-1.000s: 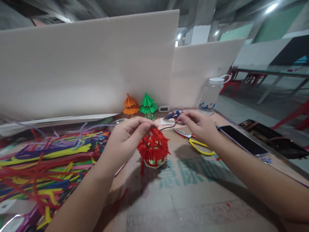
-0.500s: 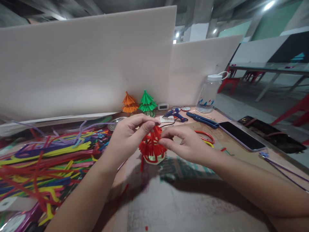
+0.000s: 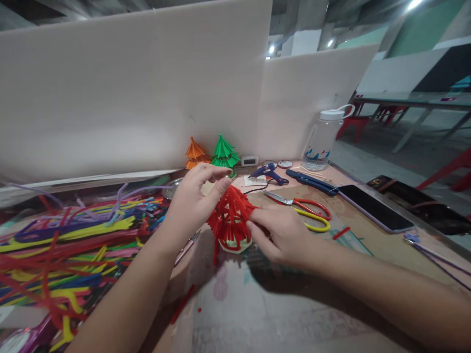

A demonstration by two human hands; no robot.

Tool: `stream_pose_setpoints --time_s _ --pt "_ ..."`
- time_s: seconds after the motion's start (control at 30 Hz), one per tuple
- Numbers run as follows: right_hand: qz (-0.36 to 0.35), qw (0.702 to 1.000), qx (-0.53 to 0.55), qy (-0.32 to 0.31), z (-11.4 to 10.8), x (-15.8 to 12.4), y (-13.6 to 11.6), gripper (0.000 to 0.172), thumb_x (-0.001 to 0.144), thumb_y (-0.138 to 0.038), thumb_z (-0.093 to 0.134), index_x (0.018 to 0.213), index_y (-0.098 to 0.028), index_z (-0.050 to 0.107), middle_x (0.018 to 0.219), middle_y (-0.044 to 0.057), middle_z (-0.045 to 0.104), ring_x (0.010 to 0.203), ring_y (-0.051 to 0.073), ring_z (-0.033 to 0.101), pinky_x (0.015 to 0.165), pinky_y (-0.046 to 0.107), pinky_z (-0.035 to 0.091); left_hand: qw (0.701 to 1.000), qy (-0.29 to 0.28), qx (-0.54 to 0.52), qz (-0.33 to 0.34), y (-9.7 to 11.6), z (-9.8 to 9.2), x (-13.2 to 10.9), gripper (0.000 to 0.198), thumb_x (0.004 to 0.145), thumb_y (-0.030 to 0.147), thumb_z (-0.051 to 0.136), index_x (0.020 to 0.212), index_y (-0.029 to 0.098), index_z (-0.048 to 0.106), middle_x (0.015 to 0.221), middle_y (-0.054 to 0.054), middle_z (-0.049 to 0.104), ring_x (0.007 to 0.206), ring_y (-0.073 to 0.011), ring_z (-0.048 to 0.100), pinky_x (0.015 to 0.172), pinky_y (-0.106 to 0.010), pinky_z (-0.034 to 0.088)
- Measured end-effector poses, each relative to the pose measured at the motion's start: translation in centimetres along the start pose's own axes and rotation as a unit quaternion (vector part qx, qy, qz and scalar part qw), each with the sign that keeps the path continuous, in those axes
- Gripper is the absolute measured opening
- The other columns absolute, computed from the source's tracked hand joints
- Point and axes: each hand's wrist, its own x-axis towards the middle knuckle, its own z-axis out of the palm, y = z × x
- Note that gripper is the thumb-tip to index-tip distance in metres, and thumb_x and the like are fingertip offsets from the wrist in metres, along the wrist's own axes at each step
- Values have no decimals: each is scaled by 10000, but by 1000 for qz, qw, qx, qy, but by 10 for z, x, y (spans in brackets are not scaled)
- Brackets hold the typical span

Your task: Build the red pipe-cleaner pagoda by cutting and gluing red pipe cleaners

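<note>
A small red pipe-cleaner tree (image 3: 230, 215) stands upright on a pale base (image 3: 235, 245) between my hands. My left hand (image 3: 200, 196) is curled at its top, with the thumb and forefinger pinched around the tip; the fingers partly hide the contact. On the tree's right side, my right hand (image 3: 285, 233) pinches an upper red branch between thumb and fingers. Red-and-yellow-handled scissors (image 3: 312, 213) lie open just beyond my right hand. Farther back are a finished-looking orange tree (image 3: 196, 154) and a green tree (image 3: 222, 153).
Many coloured pipe cleaners (image 3: 91, 235) are heaped at left. Tweezers (image 3: 187, 247) lie beside my left forearm. A blue glue gun (image 3: 268, 172), a box cutter (image 3: 311, 182), a phone (image 3: 375, 207) and a water bottle (image 3: 320, 139) occupy the back right. White panels (image 3: 147, 88) stand behind.
My right hand has moved down and closed on the tree's side branch. The left hand has shifted slightly up and left off the tree's upper part. The scissors are now more exposed.
</note>
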Motion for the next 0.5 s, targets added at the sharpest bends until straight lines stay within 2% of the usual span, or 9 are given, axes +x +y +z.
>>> stream_pose_setpoints --time_s 0.17,0.3,0.5 --pt "78 992 95 -32 9 -1 -2 271 965 -230 485 707 -176 547 615 -6 545 545 106 467 566 245 304 1000 -19 1 9 -1 3 1 197 973 356 596 991 212 728 1006 -56 700 993 -214 643 946 -354 491" --pt "102 985 132 -36 15 -3 -3 244 955 -223 509 737 -170 606 626 -1 585 553 105 504 568 232 327 1000 -19 -6 13 -2 3 1 179 981 326 583 959 203 712 993 -49 698 996 -208 640 941 -346 478" --pt "148 976 157 -29 23 -7 -4 300 940 -237 506 654 -170 569 549 -23 514 505 92 437 530 228 276 1000 -20 0 9 -4 2 2 171 980 322 585 957 199 702 973 -42 692 981 -201 637 951 -343 473"
